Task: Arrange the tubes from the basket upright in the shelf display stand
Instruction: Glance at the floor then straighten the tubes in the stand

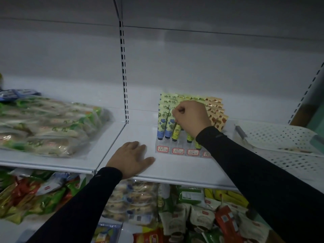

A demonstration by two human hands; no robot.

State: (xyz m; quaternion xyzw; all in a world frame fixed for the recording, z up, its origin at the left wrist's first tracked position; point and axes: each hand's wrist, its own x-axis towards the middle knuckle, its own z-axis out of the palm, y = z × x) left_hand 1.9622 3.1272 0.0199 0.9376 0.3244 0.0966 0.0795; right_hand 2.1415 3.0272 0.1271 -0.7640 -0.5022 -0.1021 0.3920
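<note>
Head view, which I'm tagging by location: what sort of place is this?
Probably a shop aisle: white retail shelving, handwritten price labels fronting the tube display stand, and packaged snacks stocked on the shelf below.

**Painted metal, clear plastic, printed tubes**

The shelf (122, 137) looks like smooth white painted metal with a soft sheen. The display stand (177, 146) appears to be clear glossy plastic carrying paper labels (178, 151). The tubes (162, 121) have smooth printed plastic skins. The basket (280, 135) is matt white perforated plastic. The snack bags (49, 123) are shiny crinkled film. The sleeves (263, 172) are dark matt cloth.

Bare shelf (140, 130) left of stand (177, 151) (basket (280, 137) right)
</note>
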